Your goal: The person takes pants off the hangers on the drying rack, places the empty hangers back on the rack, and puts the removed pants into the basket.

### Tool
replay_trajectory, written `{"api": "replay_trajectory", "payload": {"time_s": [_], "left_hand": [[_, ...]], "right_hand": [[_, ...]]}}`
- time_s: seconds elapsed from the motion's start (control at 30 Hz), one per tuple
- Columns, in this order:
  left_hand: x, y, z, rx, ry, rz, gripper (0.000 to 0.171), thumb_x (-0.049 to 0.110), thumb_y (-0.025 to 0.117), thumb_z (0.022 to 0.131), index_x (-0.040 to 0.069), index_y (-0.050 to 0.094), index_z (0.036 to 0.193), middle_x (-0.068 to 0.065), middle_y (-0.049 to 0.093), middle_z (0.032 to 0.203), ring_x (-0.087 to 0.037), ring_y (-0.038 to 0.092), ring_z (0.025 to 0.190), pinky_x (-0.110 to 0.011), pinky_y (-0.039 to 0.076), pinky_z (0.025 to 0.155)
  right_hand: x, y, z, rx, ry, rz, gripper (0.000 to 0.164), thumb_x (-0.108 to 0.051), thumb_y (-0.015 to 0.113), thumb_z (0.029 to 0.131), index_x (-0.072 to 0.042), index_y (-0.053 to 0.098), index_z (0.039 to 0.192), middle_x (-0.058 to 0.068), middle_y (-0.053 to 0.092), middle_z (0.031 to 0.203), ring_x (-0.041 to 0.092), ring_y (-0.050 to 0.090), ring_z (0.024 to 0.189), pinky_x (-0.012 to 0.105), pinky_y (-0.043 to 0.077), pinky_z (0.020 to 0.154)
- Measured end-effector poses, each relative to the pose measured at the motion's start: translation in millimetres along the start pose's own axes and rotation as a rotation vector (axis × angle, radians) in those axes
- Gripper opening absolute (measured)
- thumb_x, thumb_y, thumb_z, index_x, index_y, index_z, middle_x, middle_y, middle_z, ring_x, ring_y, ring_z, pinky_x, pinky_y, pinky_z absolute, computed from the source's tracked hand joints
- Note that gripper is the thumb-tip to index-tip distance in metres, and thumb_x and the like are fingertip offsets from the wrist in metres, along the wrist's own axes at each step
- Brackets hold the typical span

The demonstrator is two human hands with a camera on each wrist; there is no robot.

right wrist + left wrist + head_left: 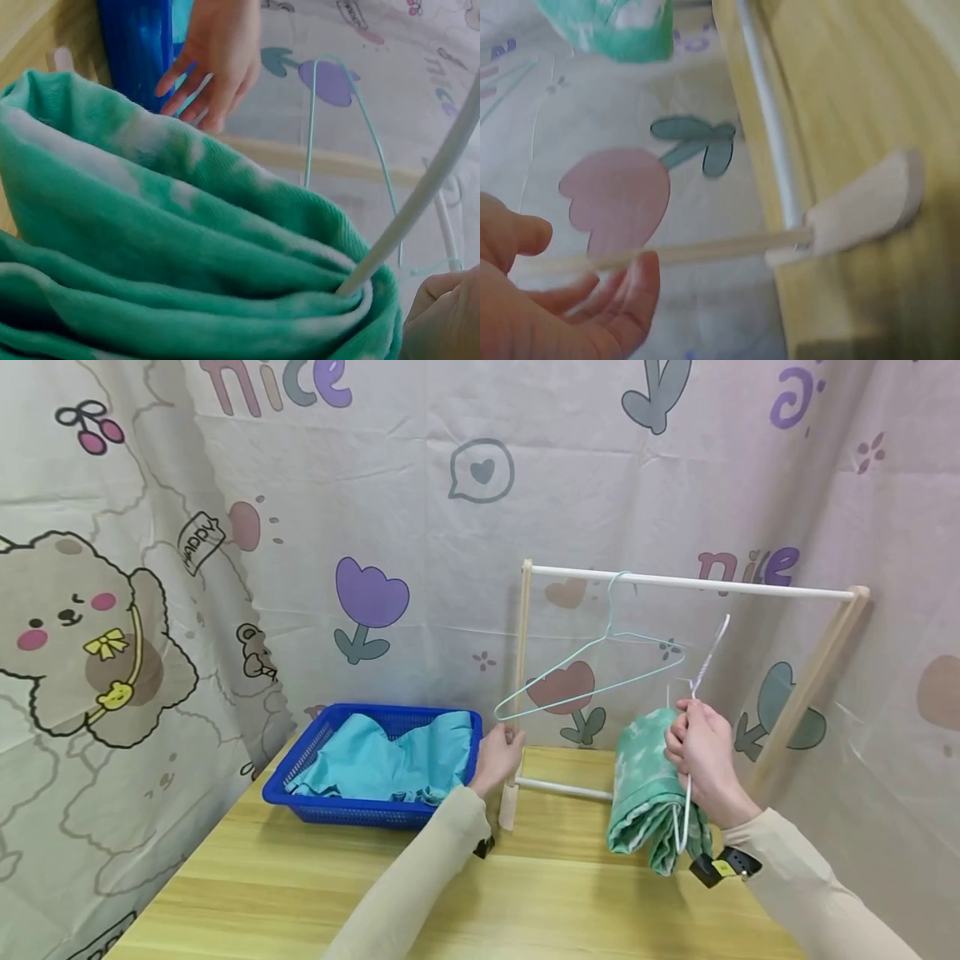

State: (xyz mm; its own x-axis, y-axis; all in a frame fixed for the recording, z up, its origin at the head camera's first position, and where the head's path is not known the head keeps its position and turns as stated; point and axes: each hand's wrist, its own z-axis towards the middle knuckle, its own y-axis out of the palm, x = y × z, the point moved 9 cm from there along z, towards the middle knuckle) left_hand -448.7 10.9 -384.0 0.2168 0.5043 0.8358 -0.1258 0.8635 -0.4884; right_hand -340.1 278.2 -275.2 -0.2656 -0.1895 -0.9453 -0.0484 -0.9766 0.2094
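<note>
My right hand [701, 752] grips a white clothes hanger [708, 660] near the base of its hook. A folded green-and-white patterned cloth garment [648, 785] hangs over that hanger; in the right wrist view its thick folds [187, 247] lie around the white hanger bar [420, 195]. The hanger's hook is apart from the rack's top rail. Beside the rack's left post [525, 643] is my left hand [497, 758], its fingers loosely bent and holding nothing. In the left wrist view, the left fingertips [646, 274] overlap the wooden post; contact is unclear.
A pale green hanger [592, 681] hangs bare on the rack's white top rail [690, 582]. The blue basket [330, 814] at the left holds turquoise cloth [390, 760]. Both stand on a wooden table [300, 877], with a printed curtain [427, 543] behind.
</note>
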Motion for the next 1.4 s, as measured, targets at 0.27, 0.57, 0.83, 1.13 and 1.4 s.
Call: {"api": "replay_trajectory", "payload": {"time_s": [0.27, 0.57, 0.83, 1.13, 1.4], "left_hand": [[-15.0, 44.3, -27.8, -0.158, -0.1, -0.13, 0.054, 0.034, 0.055, 0.099, -0.005, 0.05, 0.136, -0.021, 0.065, 0.118, -0.033, 0.064, 0.105, -0.044, 0.056, 0.086], [-5.3, 113.7, -68.4, -0.654, -0.103, -0.405, 0.049, 0.039, 0.047, 0.104, 0.0, 0.05, 0.133, -0.026, 0.067, 0.108, -0.035, 0.069, 0.093, -0.046, 0.059, 0.078], [9.7, 135.7, -86.9, -0.83, -0.1, -0.555, 0.062, 0.056, 0.04, 0.101, 0.009, 0.043, 0.143, -0.009, 0.068, 0.097, -0.02, 0.067, 0.083, -0.036, 0.059, 0.075], [-0.4, 136.6, -89.4, -0.804, -0.266, -0.838, 0.065, 0.057, 0.05, 0.097, 0.008, 0.038, 0.138, -0.003, 0.067, 0.088, -0.014, 0.069, 0.071, -0.031, 0.059, 0.071], [-19.3, 121.9, -83.7, -0.664, -0.334, -0.857, 0.076, 0.059, 0.062, 0.089, 0.005, 0.044, 0.139, -0.006, 0.067, 0.105, -0.013, 0.069, 0.083, -0.03, 0.059, 0.076]], "right_hand": [[-1, 17, -2, -0.007, -0.024, 0.08, 0.02, -0.032, 0.025, 0.108, -0.014, 0.035, 0.104, -0.011, 0.036, 0.056, 0.002, 0.033, 0.037, 0.017, 0.027, 0.034], [3, 33, -13, -0.031, 0.02, 0.094, 0.022, -0.035, 0.027, 0.108, -0.015, 0.035, 0.104, -0.011, 0.036, 0.057, 0.002, 0.035, 0.039, 0.015, 0.031, 0.035], [4, 47, -21, -0.055, 0.056, 0.089, 0.024, -0.037, 0.027, 0.107, -0.015, 0.035, 0.105, -0.011, 0.035, 0.057, 0.003, 0.035, 0.04, 0.015, 0.032, 0.036], [13, 56, -24, -0.071, 0.033, 0.084, 0.023, -0.033, 0.025, 0.108, -0.014, 0.034, 0.099, -0.01, 0.034, 0.056, 0.003, 0.034, 0.038, 0.015, 0.03, 0.034], [22, 56, -26, -0.068, 0.072, 0.046, 0.032, -0.042, 0.027, 0.106, -0.013, 0.037, 0.096, -0.01, 0.035, 0.054, 0.004, 0.034, 0.039, 0.016, 0.031, 0.035]]}}
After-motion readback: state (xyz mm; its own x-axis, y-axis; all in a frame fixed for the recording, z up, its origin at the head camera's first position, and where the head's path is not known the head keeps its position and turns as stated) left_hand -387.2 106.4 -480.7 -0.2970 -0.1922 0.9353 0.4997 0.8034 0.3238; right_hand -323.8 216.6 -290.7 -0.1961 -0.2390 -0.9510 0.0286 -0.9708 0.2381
